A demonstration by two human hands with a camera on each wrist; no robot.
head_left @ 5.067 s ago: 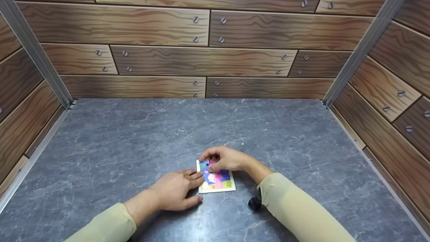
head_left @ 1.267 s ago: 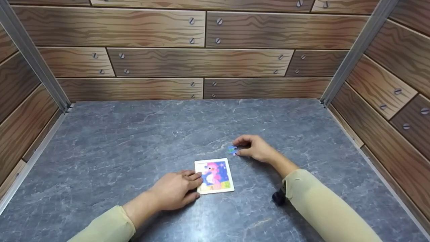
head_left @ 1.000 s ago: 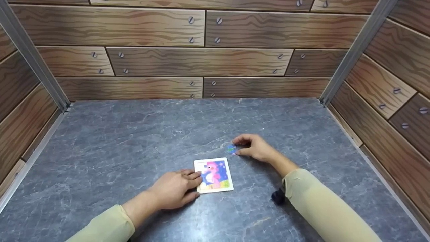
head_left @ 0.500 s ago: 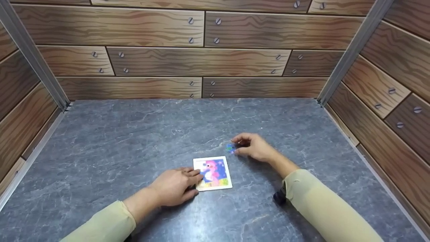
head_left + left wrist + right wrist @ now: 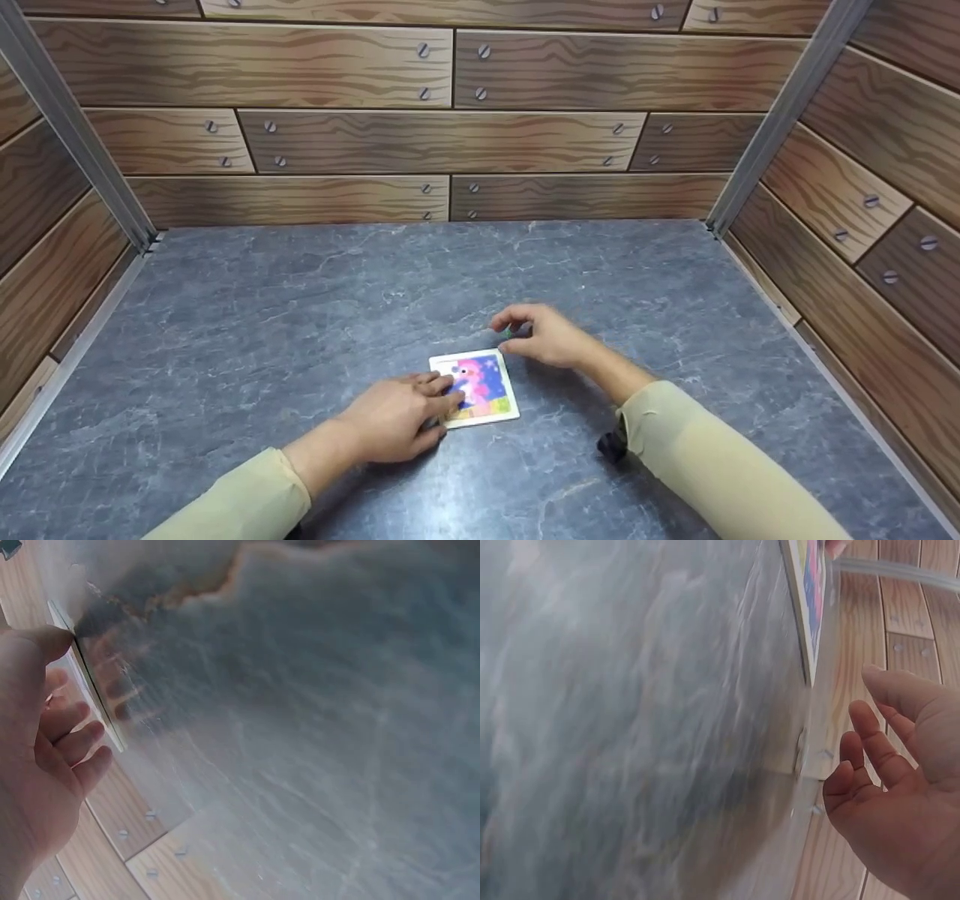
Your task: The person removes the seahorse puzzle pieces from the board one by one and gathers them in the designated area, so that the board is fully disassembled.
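Observation:
A small square puzzle point(image 5: 486, 386) with a white frame lies on the table, showing a pink seahorse on blue. White base shows at its upper left. My left hand point(image 5: 394, 420) lies along the left edge, fingertips resting on the picture and thumb by the lower left corner. My right hand point(image 5: 544, 335) is over the table just past the upper right corner, fingers bent and tips apart from the thumb. Through that gap shows a green bit of a puzzle piece point(image 5: 507, 333), mostly hidden by the fingers. In the right wrist view, nothing shows between thumb and fingers.
The grey marbled table point(image 5: 337, 300) reaches back to a wood-plank printed wall point(image 5: 442, 139). Metal posts point(image 5: 787, 120) stand at the corners. A dark device point(image 5: 611, 445) sits under the right sleeve.
The blue-green piece came out of the upper left of the puzzle to its right. My right hand, still for a while beside it, has shifted left toward the puzzle. Left fingers reach slightly farther in.

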